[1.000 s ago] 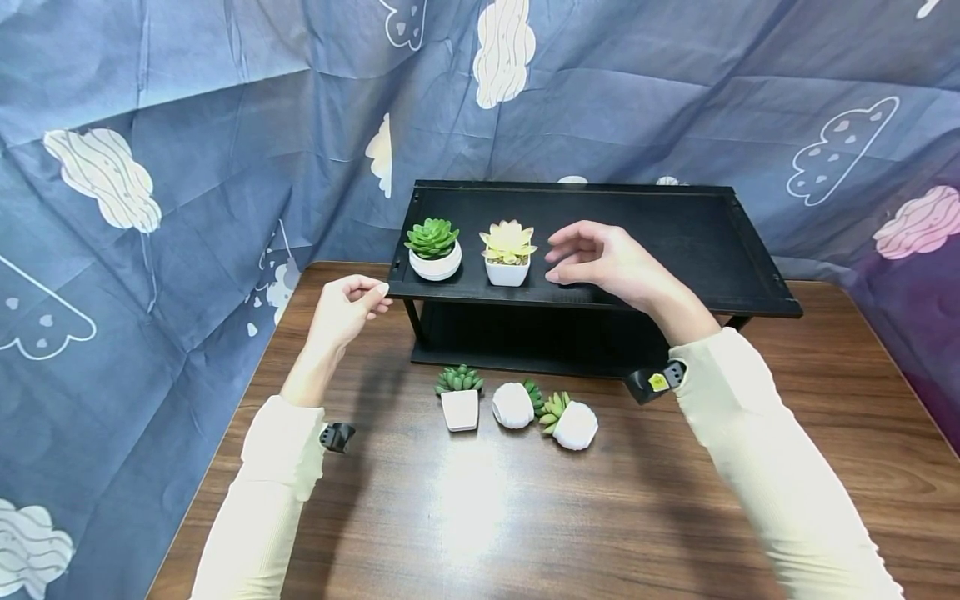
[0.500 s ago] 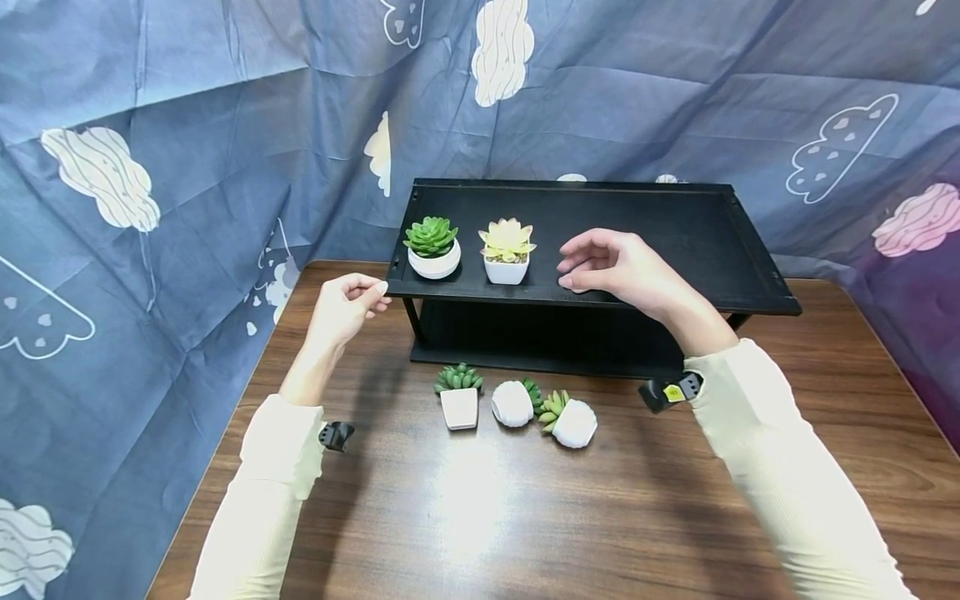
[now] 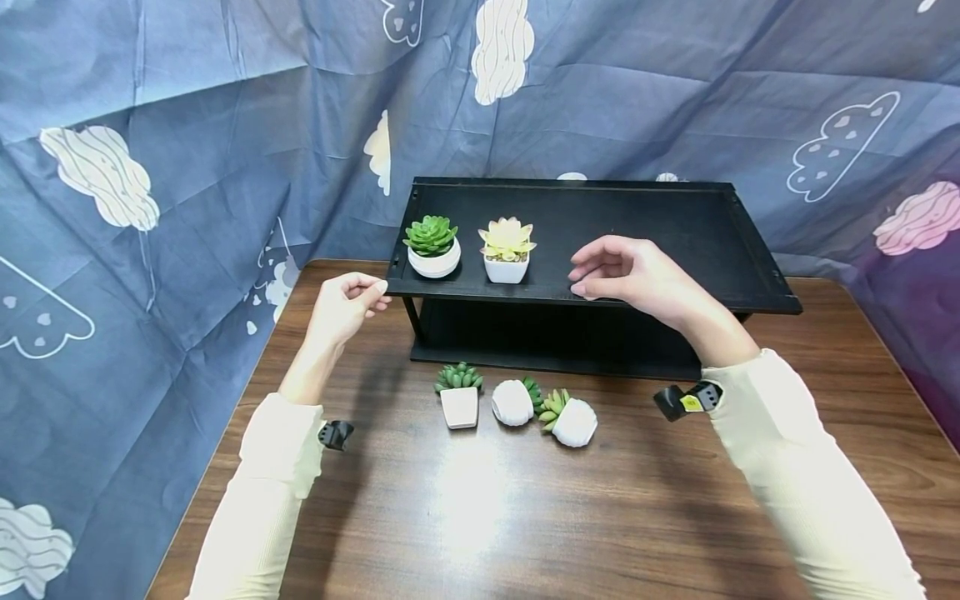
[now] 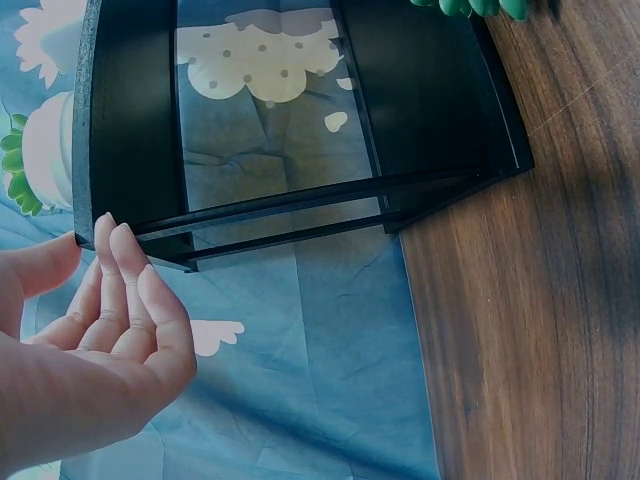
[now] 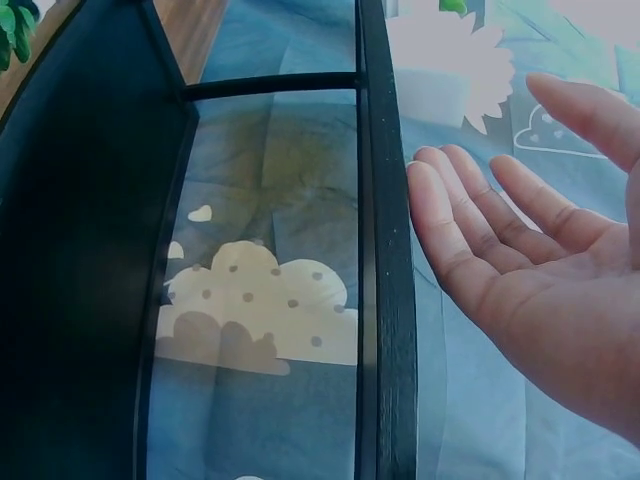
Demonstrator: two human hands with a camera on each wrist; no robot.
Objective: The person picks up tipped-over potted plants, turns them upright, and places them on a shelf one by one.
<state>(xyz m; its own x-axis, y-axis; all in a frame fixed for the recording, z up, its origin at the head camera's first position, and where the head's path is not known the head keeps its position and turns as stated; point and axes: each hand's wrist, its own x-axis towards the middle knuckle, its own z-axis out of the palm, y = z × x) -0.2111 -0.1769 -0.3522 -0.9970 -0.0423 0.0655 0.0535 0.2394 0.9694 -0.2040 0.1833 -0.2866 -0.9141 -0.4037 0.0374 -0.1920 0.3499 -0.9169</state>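
Observation:
My left hand (image 3: 341,308) pinches the front left corner of a black two-tier shelf (image 3: 637,217); in the left wrist view the thumb (image 4: 45,268) is above its edge and fingertips are below. My right hand (image 3: 637,271) hovers over the top board near its front edge, fingers loosely bent, holding nothing. On that board stand a green succulent in a round white pot (image 3: 435,260) at the left and a yellow succulent in a square white pot (image 3: 507,250), both upright. The right hand is to the right of the yellow one, apart from it.
On the wooden table (image 3: 420,517) before the shelf lie a succulent in a tapered white pot (image 3: 460,408), another in a round white pot (image 3: 513,404) and a third in a ribbed white pot (image 3: 576,423), all tipped over. A blue cloud-print cloth (image 3: 225,167) hangs behind.
My right hand has drawn to the right and slightly toward me, away from the yellow succulent. The left hand and the pots have stayed in place.

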